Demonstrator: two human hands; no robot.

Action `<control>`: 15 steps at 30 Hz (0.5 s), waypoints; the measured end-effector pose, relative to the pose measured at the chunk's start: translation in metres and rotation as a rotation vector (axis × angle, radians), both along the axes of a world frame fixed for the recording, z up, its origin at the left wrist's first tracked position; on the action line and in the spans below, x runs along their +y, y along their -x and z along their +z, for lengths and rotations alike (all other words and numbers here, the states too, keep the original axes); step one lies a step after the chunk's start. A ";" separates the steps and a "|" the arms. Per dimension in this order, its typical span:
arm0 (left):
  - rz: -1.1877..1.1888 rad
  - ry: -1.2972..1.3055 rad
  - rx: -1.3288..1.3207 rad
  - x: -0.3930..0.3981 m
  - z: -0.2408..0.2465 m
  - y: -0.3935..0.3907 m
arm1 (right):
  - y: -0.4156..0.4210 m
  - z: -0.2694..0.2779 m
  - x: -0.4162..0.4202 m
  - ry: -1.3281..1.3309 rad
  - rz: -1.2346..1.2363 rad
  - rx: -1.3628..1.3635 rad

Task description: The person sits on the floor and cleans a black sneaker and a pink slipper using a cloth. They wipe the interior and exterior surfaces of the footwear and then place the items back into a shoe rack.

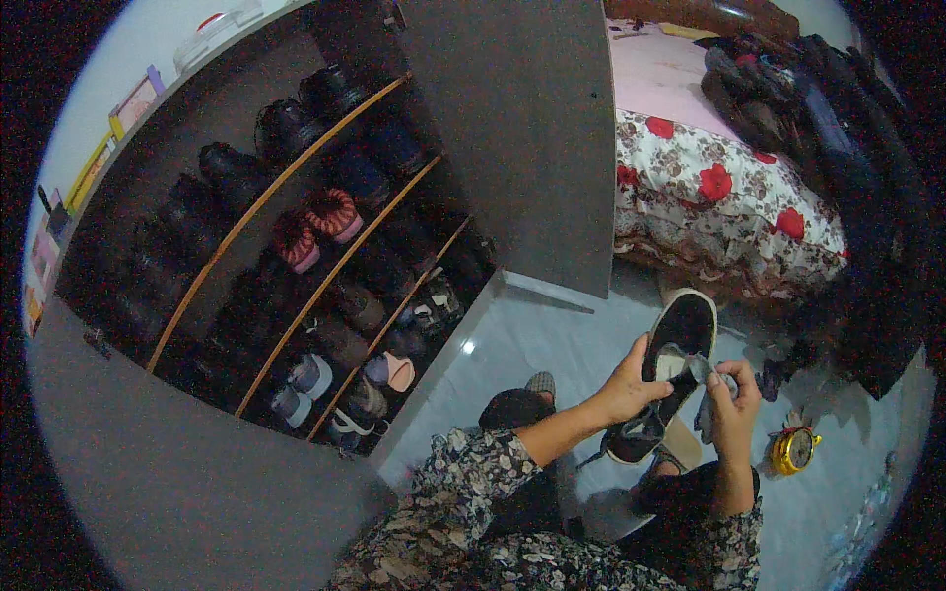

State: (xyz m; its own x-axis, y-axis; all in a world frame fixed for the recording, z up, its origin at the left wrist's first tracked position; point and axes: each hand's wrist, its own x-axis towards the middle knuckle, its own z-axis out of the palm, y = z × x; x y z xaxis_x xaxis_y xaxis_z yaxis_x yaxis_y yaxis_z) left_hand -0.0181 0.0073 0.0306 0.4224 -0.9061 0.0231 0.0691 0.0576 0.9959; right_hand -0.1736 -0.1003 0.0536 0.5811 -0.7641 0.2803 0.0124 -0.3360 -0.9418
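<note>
My left hand [628, 380] grips a black shoe [684, 321] with a pale sole edge, its thumb lying over the opening. The shoe is tilted above the floor, in front of my knees. A light insole shows inside it. In my right hand [732, 399], pinched between thumb and fingers, is a grey strip of cloth [706, 421], which reaches across to the shoe's opening. I cannot tell whether the strip is attached to the shoe. Dark trousers and slippered feet are partly visible below my hands.
At left, an open shoe cabinet [244, 244] holds several pairs behind orange shelf edges. Its door [532, 148] stands ajar toward a bed with a floral skirt [687, 177]. Dark clothes [835, 140] hang over the bed. A gold-coloured clock [792, 451] rests on the shiny tiled floor.
</note>
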 end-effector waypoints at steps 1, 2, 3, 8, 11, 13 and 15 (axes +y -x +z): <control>-0.016 -0.027 -0.008 0.000 0.004 -0.001 | 0.001 0.001 0.000 -0.014 0.001 -0.007; -0.003 0.003 -0.017 0.002 0.002 0.002 | 0.004 0.002 0.001 -0.032 0.002 -0.001; 0.007 0.030 -0.026 0.002 0.000 0.005 | 0.005 0.004 0.003 -0.051 0.000 0.005; -0.006 0.037 -0.023 0.000 -0.009 0.006 | 0.004 -0.001 0.001 -0.015 -0.028 -0.019; -0.002 0.019 -0.050 0.003 -0.004 0.005 | 0.004 0.001 0.002 -0.035 -0.006 -0.026; 0.011 0.015 -0.045 0.003 -0.004 0.005 | 0.005 0.000 0.001 -0.003 -0.007 -0.040; -0.018 0.018 -0.012 0.004 0.000 0.004 | 0.005 0.004 0.003 0.003 -0.023 -0.002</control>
State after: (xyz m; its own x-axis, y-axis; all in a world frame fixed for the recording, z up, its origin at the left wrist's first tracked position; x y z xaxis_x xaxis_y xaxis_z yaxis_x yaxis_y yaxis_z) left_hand -0.0219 0.0109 0.0305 0.4057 -0.9129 0.0442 0.0582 0.0740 0.9956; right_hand -0.1785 -0.0971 0.0578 0.5628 -0.7764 0.2837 0.0069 -0.3388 -0.9408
